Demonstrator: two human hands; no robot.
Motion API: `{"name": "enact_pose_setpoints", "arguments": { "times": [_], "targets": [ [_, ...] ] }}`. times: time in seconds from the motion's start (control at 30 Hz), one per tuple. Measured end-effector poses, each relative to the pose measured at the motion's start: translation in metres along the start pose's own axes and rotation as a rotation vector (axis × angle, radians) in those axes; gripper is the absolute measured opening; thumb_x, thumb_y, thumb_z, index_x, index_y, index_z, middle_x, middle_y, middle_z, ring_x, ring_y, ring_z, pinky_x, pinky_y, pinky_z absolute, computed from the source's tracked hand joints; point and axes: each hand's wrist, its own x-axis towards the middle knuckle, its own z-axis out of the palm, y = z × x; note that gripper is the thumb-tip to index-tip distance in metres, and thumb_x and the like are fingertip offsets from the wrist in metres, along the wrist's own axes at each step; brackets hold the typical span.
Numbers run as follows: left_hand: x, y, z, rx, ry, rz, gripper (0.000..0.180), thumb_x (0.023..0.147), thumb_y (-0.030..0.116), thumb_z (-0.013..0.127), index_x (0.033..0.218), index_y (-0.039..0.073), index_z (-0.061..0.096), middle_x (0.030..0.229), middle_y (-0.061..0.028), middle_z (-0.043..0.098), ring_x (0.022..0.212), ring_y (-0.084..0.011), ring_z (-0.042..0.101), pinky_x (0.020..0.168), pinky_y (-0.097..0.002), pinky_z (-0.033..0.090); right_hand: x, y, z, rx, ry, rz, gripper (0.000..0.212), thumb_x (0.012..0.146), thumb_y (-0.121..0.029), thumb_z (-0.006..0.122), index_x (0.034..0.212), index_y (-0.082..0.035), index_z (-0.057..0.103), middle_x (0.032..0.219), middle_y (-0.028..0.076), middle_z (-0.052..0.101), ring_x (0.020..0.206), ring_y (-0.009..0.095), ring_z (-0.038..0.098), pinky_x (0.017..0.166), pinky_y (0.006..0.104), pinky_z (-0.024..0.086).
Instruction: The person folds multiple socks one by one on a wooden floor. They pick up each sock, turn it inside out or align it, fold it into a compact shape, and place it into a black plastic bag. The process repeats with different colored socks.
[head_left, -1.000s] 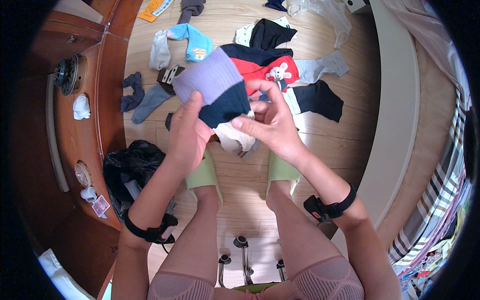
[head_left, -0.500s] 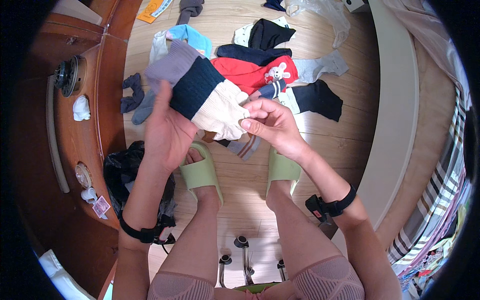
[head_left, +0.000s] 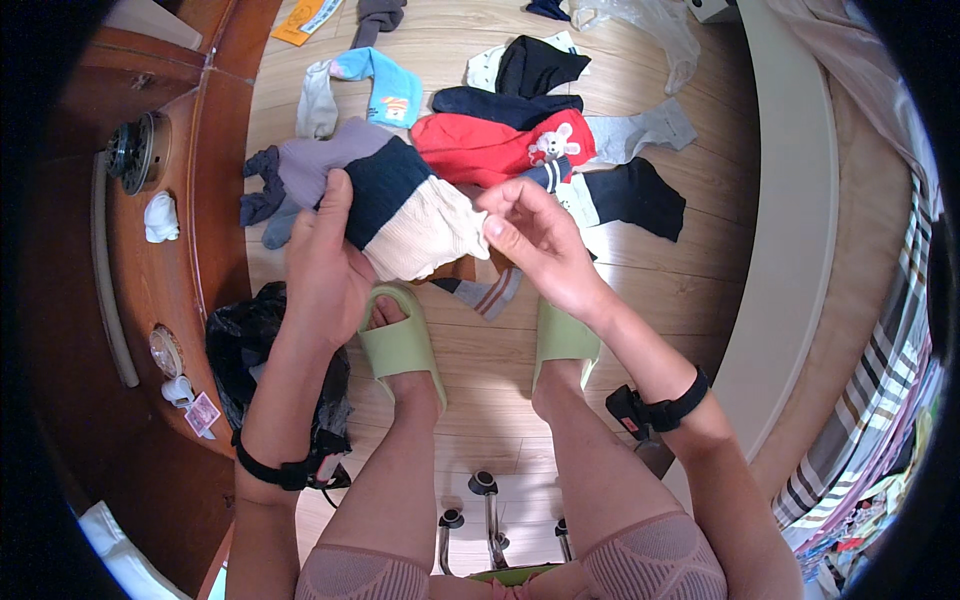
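Observation:
Between my hands is a knitted sock (head_left: 405, 205) in bands of lilac, dark navy and cream, held above the floor. My left hand (head_left: 328, 255) supports it from beneath, thumb lying over the navy band and lilac end; its other fingers are mostly hidden. At the frilled cream edge, my right hand (head_left: 540, 240) pinches the fabric between thumb and fingers. Just beyond lies a red sock (head_left: 470, 150) with a white mouse figure. A light blue sock (head_left: 395, 98) rests farther left, and a brown and grey striped sock (head_left: 485, 292) is partly covered below the held one.
Black socks (head_left: 635, 200) and a grey sock (head_left: 655, 130) lie right of the pile. A black plastic bag (head_left: 250, 335) stands by the wooden cabinet (head_left: 225, 150) on the left. Green slippers (head_left: 405, 345) are on my feet. A pale bed frame (head_left: 790, 200) runs along the right.
The lilac end has dropped and swung left, uncovering more of the light blue sock. My left thumb has closed down onto the sock, and the cream edge is spread wider.

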Motion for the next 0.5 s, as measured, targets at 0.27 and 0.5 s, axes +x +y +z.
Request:
{"name": "enact_pose_setpoints", "arguments": {
  "times": [0.27, 0.5],
  "targets": [
    [0.007, 0.012, 0.008, -0.036, -0.257, -0.079, 0.041, 0.106, 0.032, 0.047, 0.128, -0.002, 0.049, 0.124, -0.0139, 0.063, 0.110, -0.0220, 0.066, 0.095, -0.0396, 0.056, 0.013, -0.032, 0.001, 0.050, -0.253, 0.026, 0.019, 0.088, -0.011, 0.076, 0.100, -0.004, 0.062, 0.099, 0.001, 0.060, 0.096, 0.010, 0.057, 0.084, 0.0260, 0.046],
    [0.009, -0.037, 0.006, 0.149, -0.220, -0.163, 0.033, 0.100, 0.017, 0.057, 0.127, 0.001, 0.050, 0.123, -0.0120, 0.062, 0.112, -0.0209, 0.063, 0.097, -0.0365, 0.053, 0.018, -0.016, 0.013, 0.369, 0.081, 0.167, 0.016, 0.094, -0.019, 0.071, 0.093, -0.005, 0.064, 0.087, -0.001, 0.067, 0.075, 0.004, 0.059, 0.066, 0.0225, 0.047]
  ]
}}
